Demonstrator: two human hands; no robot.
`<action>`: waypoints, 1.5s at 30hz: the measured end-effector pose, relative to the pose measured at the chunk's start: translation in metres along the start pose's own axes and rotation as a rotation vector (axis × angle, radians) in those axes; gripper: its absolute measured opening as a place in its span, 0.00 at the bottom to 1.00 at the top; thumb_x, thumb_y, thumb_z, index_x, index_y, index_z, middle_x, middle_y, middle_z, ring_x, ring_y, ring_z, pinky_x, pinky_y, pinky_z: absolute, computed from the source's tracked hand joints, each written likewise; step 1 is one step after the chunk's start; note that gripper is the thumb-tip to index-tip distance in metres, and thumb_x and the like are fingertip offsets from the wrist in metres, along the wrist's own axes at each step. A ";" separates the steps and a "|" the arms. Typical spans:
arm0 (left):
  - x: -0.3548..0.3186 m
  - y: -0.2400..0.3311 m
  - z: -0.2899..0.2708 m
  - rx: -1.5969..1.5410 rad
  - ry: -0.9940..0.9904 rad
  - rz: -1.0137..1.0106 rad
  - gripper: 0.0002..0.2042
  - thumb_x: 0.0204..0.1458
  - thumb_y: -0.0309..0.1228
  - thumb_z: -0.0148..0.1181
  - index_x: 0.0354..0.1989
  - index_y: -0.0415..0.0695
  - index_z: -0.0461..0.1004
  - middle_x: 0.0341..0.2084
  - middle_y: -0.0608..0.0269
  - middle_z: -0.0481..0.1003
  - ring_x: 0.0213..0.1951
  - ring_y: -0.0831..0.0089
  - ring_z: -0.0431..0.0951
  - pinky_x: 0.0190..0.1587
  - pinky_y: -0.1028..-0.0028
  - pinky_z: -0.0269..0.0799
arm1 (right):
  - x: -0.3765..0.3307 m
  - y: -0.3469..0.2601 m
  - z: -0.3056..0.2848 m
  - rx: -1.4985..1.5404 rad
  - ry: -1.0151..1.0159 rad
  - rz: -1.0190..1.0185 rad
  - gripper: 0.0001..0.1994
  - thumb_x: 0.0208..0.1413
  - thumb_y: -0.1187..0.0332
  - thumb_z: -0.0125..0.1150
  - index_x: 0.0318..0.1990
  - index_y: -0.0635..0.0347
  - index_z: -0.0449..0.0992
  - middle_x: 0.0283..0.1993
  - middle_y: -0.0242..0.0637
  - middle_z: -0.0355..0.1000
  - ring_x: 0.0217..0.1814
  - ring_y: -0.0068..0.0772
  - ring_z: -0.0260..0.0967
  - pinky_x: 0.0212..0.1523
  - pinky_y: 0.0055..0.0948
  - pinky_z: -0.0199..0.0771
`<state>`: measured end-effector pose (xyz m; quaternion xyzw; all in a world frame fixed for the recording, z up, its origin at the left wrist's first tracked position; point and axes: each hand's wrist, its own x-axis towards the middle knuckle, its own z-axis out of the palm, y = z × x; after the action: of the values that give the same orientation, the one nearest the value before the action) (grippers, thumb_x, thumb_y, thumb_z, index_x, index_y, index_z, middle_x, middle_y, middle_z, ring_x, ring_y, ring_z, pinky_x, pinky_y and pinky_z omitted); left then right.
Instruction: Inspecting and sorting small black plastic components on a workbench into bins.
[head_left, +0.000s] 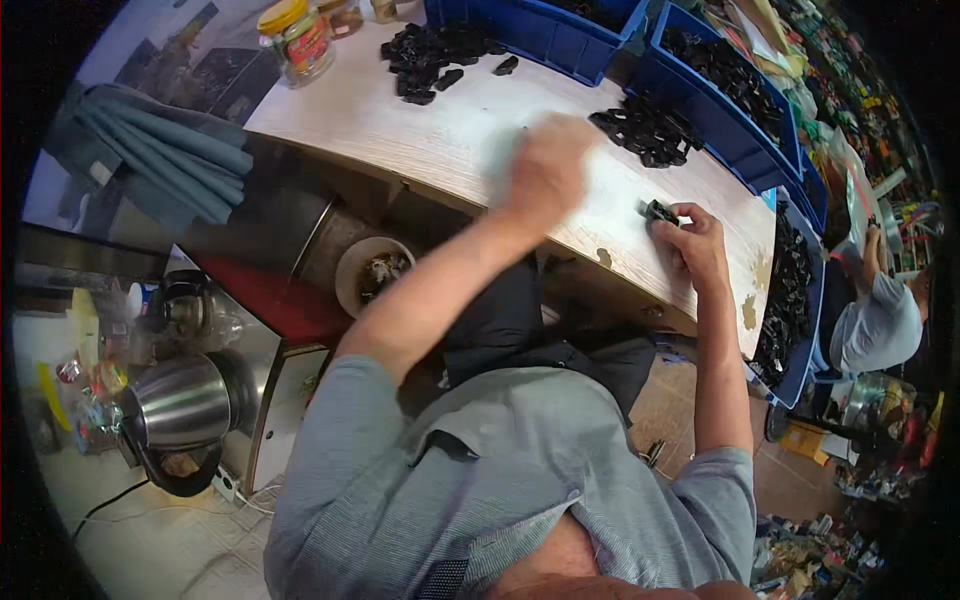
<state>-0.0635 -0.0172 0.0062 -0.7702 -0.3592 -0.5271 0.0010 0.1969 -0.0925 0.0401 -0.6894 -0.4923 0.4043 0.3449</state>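
Over the middle of the white worktable (450, 160), my left hand (550, 170) is smeared by motion, so its fingers and anything in them do not show clearly. My right hand (697, 245) is closed, with thumb and fingers pinching a small black plastic part (657, 211) near the table's front edge. Beyond the right hand lies a pile of similar black parts (650, 130). Another heap of black pieces (425, 60) sits at the far left, with one loose piece (506, 65) beside it.
Blue bins (550, 45) of black parts line the back; another blue bin (800, 375) stands at the right edge. A yellow-lidded jar (308, 55) occupies the far left corner. Below left are a waste bucket (345, 275) and a steel kettle (185, 400). Another person (880, 325) sits at far right.
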 end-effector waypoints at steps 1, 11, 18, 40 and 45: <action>0.001 -0.034 -0.020 0.146 0.085 -0.019 0.12 0.54 0.23 0.52 0.45 0.38 0.77 0.39 0.50 0.77 0.46 0.51 0.76 0.46 0.54 0.73 | -0.002 -0.002 0.003 0.041 0.022 -0.020 0.14 0.51 0.68 0.75 0.43 0.62 0.79 0.21 0.27 0.72 0.14 0.15 0.60 0.13 0.21 0.53; -0.008 -0.133 -0.098 0.650 -0.187 -0.142 0.14 0.54 0.20 0.55 0.47 0.40 0.82 0.47 0.52 0.80 0.46 0.51 0.80 0.50 0.59 0.76 | -0.004 -0.011 0.003 0.128 0.049 0.031 0.14 0.50 0.66 0.75 0.40 0.58 0.78 0.19 0.27 0.70 0.13 0.18 0.61 0.14 0.23 0.55; -0.004 -0.098 -0.070 0.425 -0.216 0.055 0.15 0.50 0.17 0.56 0.45 0.40 0.79 0.44 0.57 0.78 0.46 0.55 0.77 0.49 0.61 0.77 | 0.009 -0.002 -0.015 0.334 0.165 0.149 0.12 0.49 0.65 0.75 0.36 0.56 0.77 0.16 0.26 0.62 0.11 0.22 0.60 0.14 0.26 0.66; 0.000 -0.064 -0.050 0.339 -0.187 -0.095 0.10 0.55 0.31 0.65 0.42 0.40 0.82 0.36 0.54 0.82 0.41 0.54 0.78 0.48 0.60 0.74 | 0.055 -0.032 0.002 0.087 0.125 0.075 0.24 0.51 0.69 0.74 0.58 0.53 0.78 0.20 0.27 0.65 0.16 0.23 0.62 0.16 0.28 0.67; 0.000 -0.069 -0.048 0.285 -0.166 -0.134 0.06 0.55 0.31 0.65 0.34 0.42 0.83 0.35 0.55 0.82 0.40 0.54 0.78 0.47 0.61 0.74 | 0.069 -0.035 0.012 -0.083 0.083 0.025 0.24 0.50 0.68 0.74 0.58 0.51 0.78 0.18 0.28 0.66 0.14 0.23 0.61 0.13 0.29 0.61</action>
<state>-0.1410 0.0161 0.0016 -0.7776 -0.4796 -0.4041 0.0456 0.1853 -0.0156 0.0505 -0.7254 -0.4852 0.3590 0.3308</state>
